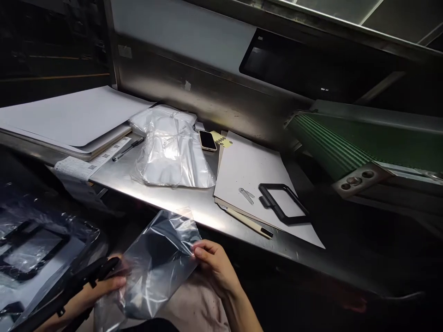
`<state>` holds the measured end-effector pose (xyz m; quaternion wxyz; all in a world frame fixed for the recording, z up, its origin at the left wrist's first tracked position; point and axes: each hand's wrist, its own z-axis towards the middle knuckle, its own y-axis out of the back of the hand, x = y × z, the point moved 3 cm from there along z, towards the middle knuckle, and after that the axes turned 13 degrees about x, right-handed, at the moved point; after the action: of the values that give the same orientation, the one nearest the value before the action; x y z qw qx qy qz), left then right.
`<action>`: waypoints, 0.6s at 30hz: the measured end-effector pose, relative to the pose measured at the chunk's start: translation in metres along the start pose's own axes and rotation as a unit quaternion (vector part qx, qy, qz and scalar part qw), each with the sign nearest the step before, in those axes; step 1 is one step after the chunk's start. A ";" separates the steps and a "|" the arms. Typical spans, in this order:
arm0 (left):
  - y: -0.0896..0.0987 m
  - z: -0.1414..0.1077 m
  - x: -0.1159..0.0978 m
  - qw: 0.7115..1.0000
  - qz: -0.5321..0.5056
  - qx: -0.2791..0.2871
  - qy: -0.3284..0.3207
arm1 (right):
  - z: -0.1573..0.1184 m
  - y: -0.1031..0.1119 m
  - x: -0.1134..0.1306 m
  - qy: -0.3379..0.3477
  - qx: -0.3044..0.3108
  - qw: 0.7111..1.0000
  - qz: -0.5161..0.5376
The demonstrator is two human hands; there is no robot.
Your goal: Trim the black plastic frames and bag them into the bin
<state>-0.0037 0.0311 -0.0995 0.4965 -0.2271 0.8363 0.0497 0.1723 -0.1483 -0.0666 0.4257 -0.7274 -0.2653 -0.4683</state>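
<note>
My right hand [212, 260] pinches the right edge of a clear plastic bag [155, 265] held over my lap, below the table's front edge. My left hand [104, 289] holds a black plastic frame [65, 290] at the bag's lower left, partly behind the film. Whether the frame is inside the bag I cannot tell. On the steel table [173, 198] another black frame [282, 203] lies on a white sheet [249, 170], beside small metal tweezers [246, 195].
A stack of clear bags [169, 152], a phone [207, 140], a pen [127, 149], a printed slip [90, 161] and white boards [69, 120] lie on the table. Bagged black frames [31, 249] pile at lower left. A green conveyor [332, 143] runs at right.
</note>
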 end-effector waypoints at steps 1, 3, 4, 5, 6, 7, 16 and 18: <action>0.003 0.000 0.001 1.000 0.007 -0.020 0.000 | -0.003 0.002 0.000 -0.006 0.007 1.000 -0.014; 0.007 0.000 0.003 0.999 0.016 -0.046 0.003 | -0.009 0.003 0.002 -0.011 0.006 0.999 -0.032; 0.008 0.000 0.004 0.999 0.018 -0.051 0.008 | -0.011 0.002 0.002 -0.012 -0.001 0.999 -0.036; 0.008 0.000 0.005 0.998 0.020 -0.055 0.012 | -0.014 0.002 0.003 -0.012 -0.010 0.999 -0.038; 0.008 0.000 0.005 0.998 0.023 -0.059 0.015 | -0.017 0.001 0.003 -0.013 -0.020 0.999 -0.038; 0.008 0.000 0.006 0.997 0.027 -0.064 0.020 | -0.019 -0.001 0.004 -0.014 -0.028 0.999 -0.039; 0.006 -0.001 0.005 0.994 0.035 -0.093 0.053 | -0.032 -0.002 0.006 -0.036 -0.006 0.998 -0.043; 0.006 0.000 0.003 0.994 0.037 -0.093 0.049 | -0.032 -0.004 0.006 -0.035 -0.019 0.998 -0.047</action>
<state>-0.0072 0.0358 -0.1032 0.4295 -0.2434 0.8592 0.1346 0.1571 -0.1744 -0.0533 0.3797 -0.7381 -0.3052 -0.4668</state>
